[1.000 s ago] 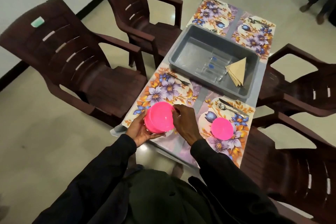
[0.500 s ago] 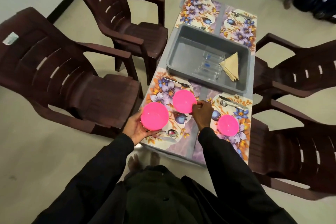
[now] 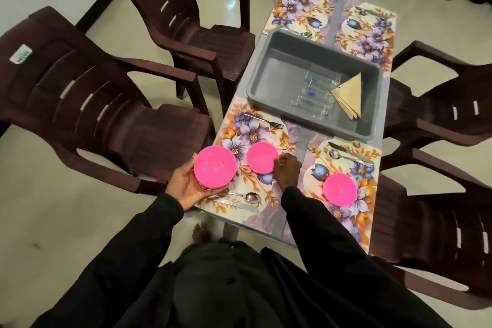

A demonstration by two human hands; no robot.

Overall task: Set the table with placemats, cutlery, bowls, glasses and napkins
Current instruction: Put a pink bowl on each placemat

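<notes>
These pink bowls look like thin plastic to us: light, stiff, a bit slick, not fragile, and the rim's the easy place to grab. The middle bowl [image 3: 262,157] sits on the near left placemat [image 3: 266,194], with our right hand [image 3: 287,170] pinching its rim. Our left hand [image 3: 186,184] cups a 2nd bowl [image 3: 215,166] from underneath, fingers curled round it, at the mat's edge. A 3rd bowl [image 3: 339,189] sits on the right mat [image 3: 359,210]. The glasses [image 3: 311,96] and napkins [image 3: 350,96] lie in the grey tub [image 3: 279,74].
</notes>
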